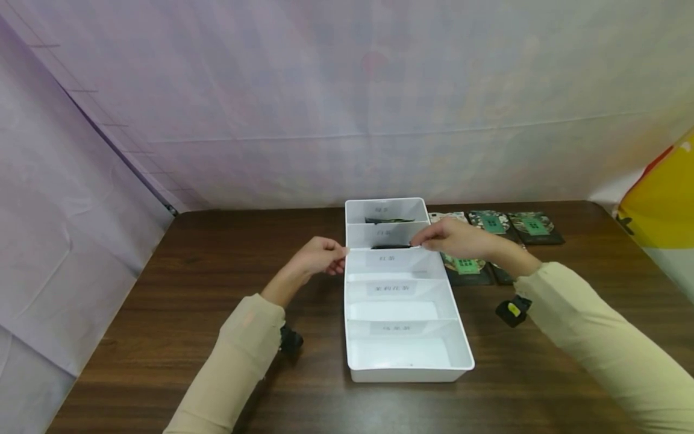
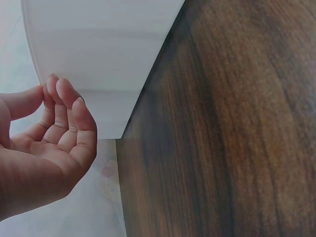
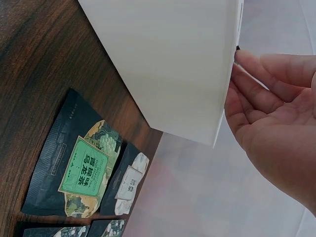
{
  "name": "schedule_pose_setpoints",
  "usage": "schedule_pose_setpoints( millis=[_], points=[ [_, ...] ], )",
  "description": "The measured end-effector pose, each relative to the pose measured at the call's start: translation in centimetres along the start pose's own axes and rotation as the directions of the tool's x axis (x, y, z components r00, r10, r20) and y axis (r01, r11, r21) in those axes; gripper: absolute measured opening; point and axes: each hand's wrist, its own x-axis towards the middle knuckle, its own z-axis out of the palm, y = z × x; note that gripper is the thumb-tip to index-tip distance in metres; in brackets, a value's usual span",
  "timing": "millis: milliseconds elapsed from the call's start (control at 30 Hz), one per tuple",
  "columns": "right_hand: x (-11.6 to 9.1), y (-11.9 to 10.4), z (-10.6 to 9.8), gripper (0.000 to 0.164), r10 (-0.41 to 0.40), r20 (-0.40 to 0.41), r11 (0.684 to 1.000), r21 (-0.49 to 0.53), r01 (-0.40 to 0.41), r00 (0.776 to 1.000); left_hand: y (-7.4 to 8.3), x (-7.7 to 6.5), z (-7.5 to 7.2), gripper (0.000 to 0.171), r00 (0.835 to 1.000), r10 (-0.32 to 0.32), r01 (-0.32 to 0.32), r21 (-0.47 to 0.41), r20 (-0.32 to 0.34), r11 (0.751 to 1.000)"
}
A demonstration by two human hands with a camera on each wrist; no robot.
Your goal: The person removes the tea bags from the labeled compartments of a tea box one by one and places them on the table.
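A long white divided box (image 1: 409,375) stands on the table, its compartments bearing printed labels. My left hand (image 1: 321,255) pinches the box's left rim between thumb and forefinger, beside the second compartment from the back; the left wrist view shows this hand (image 2: 64,126) at the rim. Over the right rim, my right hand (image 1: 461,240) pinches the end of a dark tea packet (image 1: 387,246) that stands low in that same compartment. Only a small dark corner shows at the fingertips of my right hand (image 3: 271,94) in the right wrist view. Another tea packet (image 1: 389,220) lies in the rearmost compartment.
Right of the box lie several black tea packets with green labels, among them a near one (image 1: 467,271) and a far right one (image 1: 535,228). A pale curtain (image 1: 325,150) hangs behind the brown table (image 1: 228,277). A yellow cloth (image 1: 664,199) hangs at the right.
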Motion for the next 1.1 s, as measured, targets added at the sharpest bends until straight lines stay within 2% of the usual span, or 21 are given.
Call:
schedule_pose_setpoints(
  millis=[233, 500, 967, 1100],
  points=[
    [0.17, 0.16, 0.14, 0.023, -0.034, 0.002, 0.999, -0.021, 0.034, 0.999, 0.09, -0.13, -0.11, 0.021, 1.0, -0.002, 0.002, -0.001, -0.001, 1.0],
    [0.26, 0.22, 0.14, 0.024, -0.022, -0.002, 0.999, -0.045, 0.022, 1.0, 0.05, -0.07, -0.14, 0.022, 1.0, -0.001, 0.001, 0.01, 0.002, 1.0],
    [0.03, -0.27, -0.13, 0.023, 0.053, -0.052, 0.999, -0.009, -0.054, 0.997, 0.05, -0.07, -0.12, 0.021, 1.0, -0.008, 0.008, 0.0, -0.002, 1.0],
    [0.04, -0.16, -0.29, 0.022, 0.051, -0.063, 0.999, 0.001, -0.051, 0.997, -0.07, 0.03, -0.12, 0.021, 1.0, -0.001, 0.001, -0.004, 0.001, 1.0]
  ],
)
